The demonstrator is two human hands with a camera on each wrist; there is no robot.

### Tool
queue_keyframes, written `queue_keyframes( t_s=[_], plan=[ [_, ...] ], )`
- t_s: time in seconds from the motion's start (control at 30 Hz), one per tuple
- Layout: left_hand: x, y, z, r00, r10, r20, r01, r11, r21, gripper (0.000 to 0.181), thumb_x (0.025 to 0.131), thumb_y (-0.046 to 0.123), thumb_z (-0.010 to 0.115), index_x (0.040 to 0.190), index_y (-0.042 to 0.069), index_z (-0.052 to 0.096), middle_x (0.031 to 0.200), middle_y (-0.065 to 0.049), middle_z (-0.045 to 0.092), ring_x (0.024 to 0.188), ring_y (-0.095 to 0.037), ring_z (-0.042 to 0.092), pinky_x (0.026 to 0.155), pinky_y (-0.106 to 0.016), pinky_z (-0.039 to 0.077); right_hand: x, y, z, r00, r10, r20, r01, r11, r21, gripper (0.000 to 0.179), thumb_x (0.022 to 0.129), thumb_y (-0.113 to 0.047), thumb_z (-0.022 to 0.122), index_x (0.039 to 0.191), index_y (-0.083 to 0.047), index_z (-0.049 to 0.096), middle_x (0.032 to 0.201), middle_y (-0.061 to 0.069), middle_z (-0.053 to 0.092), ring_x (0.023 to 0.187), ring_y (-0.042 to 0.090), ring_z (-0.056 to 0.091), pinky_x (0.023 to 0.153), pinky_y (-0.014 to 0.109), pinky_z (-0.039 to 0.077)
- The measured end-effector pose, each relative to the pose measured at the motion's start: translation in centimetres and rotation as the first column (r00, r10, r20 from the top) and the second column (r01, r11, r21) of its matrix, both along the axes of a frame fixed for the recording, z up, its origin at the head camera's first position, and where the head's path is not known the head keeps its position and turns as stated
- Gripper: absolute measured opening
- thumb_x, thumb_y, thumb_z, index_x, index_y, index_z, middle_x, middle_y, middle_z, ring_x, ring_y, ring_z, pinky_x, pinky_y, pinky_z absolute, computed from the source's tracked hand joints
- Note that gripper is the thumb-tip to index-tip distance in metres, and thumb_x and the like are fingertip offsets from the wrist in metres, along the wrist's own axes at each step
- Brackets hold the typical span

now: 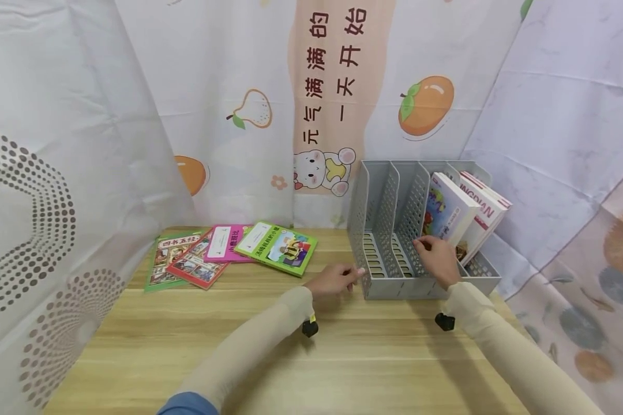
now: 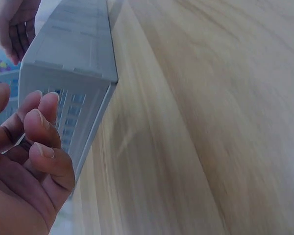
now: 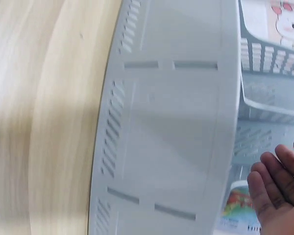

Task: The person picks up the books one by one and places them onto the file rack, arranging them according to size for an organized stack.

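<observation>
Pale printed curtains (image 1: 228,57), with fruit and Chinese lettering, hang behind and to both sides of a wood-grain tabletop (image 1: 342,369). On it stands one grey perforated file organizer (image 1: 410,288), divided into four upright compartments.

At least two thick books lean in the organizer's right-hand part: a white-spined book with a colourful cover (image 1: 449,210), and a white-and-red book lettered "INGDIAN" (image 1: 485,210).

Four thin books lie flat, overlapping in a row, well to the organizer's left. From the nearest to it outward: a bright green picture book (image 1: 277,248), a pink one (image 1: 223,245), a red-bordered one (image 1: 199,262) and a green-bordered one (image 1: 168,259).

Two bare hands reach to the organizer, neither holding a book. The right hand (image 1: 438,259) is over its front edge, beside the white-spined book, fingers close together and gently bent. The left hand (image 1: 334,279) is at its front left corner, fingers loosely curled; whether they touch it, I cannot tell.

The step in hand seems to be filing books upright, perhaps between two books; a next move would call for fingers around one of the thin books left of the organizer.
</observation>
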State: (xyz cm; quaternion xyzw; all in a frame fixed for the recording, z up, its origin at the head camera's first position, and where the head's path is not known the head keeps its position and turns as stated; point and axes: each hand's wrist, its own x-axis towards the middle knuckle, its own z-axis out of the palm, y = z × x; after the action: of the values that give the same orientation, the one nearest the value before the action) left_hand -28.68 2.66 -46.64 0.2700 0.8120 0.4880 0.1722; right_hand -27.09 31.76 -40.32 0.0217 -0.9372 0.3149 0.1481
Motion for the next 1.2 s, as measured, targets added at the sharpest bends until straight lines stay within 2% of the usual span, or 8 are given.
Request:
queue_keyframes(
  t_s=[0.17,0.37,0.5,0.57,0.67,0.87,1.07,1.2],
  plan=[
    [-0.3,-2.1,0.0,0.998,0.069,-0.007,-0.069,0.997,-0.018,0.052,0.107,0.052,0.048,0.1,0.005,0.068,0.085,0.0,0.068,0.076,-0.022,0.059,0.063,-0.029,0.046,0.0,-2.1,-0.3,0.994,0.104,0.015,-0.104,0.995,-0.006,0.044,0.109,-0.035,0.051,0.131,0.001,0.064,0.117,0.02,0.065,0.098,0.032,0.063,0.081,0.049,0.051],
    [-0.8,-5.8,-0.5,0.988,0.145,0.059,-0.144,0.989,-0.03,0.059,0.106,0.056,0.048,0.107,0.001,0.067,0.096,-0.009,0.069,0.085,-0.028,0.062,0.067,-0.032,0.05,-0.1,-4.5,-0.5,0.978,0.21,-0.007,-0.21,0.977,-0.021,0.042,0.109,-0.037,0.052,0.13,-0.002,0.064,0.127,0.02,0.058,0.111,0.035,0.058,0.092,0.056,0.049],
    [-1.4,-8.2,-0.9,0.968,0.236,0.089,-0.234,0.972,-0.023,0.055,0.108,0.051,0.049,0.107,-0.001,0.067,0.097,-0.013,0.069,0.076,-0.024,0.062,0.064,-0.034,0.053,-0.4,-5.9,-0.7,0.968,0.244,-0.055,-0.245,0.969,-0.015,0.039,0.109,-0.034,0.053,0.129,-0.002,0.065,0.123,0.018,0.06,0.109,0.032,0.059,0.093,0.054,0.049],
    [-1.7,-9.3,-1.1,0.95,0.3,0.086,-0.298,0.954,-0.031,0.052,0.108,0.047,0.05,0.103,-0.001,0.068,0.09,-0.014,0.067,0.066,-0.021,0.059,0.059,-0.033,0.051,-0.5,-6.6,-0.8,0.963,0.261,-0.07,-0.262,0.965,-0.011,0.038,0.109,-0.032,0.053,0.128,-0.002,0.066,0.122,0.017,0.061,0.107,0.031,0.059,0.092,0.054,0.049],
    [-2.2,-10.7,-1.5,0.904,0.418,0.093,-0.412,0.908,-0.07,0.044,0.108,0.042,0.052,0.096,0.003,0.067,0.079,-0.011,0.064,0.056,-0.017,0.052,0.053,-0.031,0.047,-0.5,-7.8,-1.1,0.953,0.29,-0.087,-0.291,0.957,0.0,0.034,0.109,-0.029,0.053,0.126,-0.003,0.067,0.121,0.017,0.062,0.107,0.032,0.06,0.091,0.054,0.05],
    [-2.2,-13.6,-2.2,0.769,0.609,0.194,-0.598,0.793,-0.121,0.042,0.107,0.039,0.055,0.091,0.002,0.068,0.071,-0.009,0.063,0.052,-0.016,0.048,0.047,-0.029,0.044,-0.5,-9.8,-1.9,0.937,0.336,-0.098,-0.336,0.942,0.018,0.031,0.108,-0.029,0.056,0.123,-0.005,0.069,0.121,0.014,0.065,0.106,0.03,0.061,0.09,0.052,0.051],
    [-1.9,-15.5,-2.6,0.66,0.67,0.341,-0.706,0.708,-0.025,0.036,0.105,0.034,0.059,0.109,-0.001,0.066,0.067,-0.007,0.059,0.048,-0.012,0.044,0.042,-0.025,0.039,-0.8,-11.5,-2.4,0.917,0.383,-0.114,-0.382,0.924,0.028,0.031,0.108,-0.03,0.055,0.122,-0.005,0.069,0.121,0.012,0.064,0.106,0.027,0.059,0.088,0.049,0.051],
    [-1.3,-16.2,-2.2,0.553,0.634,0.541,-0.787,0.61,0.092,0.034,0.105,0.028,0.061,0.112,-0.005,0.061,0.075,-0.009,0.064,0.048,-0.007,0.046,0.042,-0.019,0.039,-1.0,-12.8,-2.5,0.909,0.405,-0.1,-0.404,0.914,0.026,0.033,0.107,-0.032,0.056,0.122,-0.006,0.069,0.121,0.011,0.065,0.106,0.027,0.06,0.089,0.049,0.051]
  ],
)
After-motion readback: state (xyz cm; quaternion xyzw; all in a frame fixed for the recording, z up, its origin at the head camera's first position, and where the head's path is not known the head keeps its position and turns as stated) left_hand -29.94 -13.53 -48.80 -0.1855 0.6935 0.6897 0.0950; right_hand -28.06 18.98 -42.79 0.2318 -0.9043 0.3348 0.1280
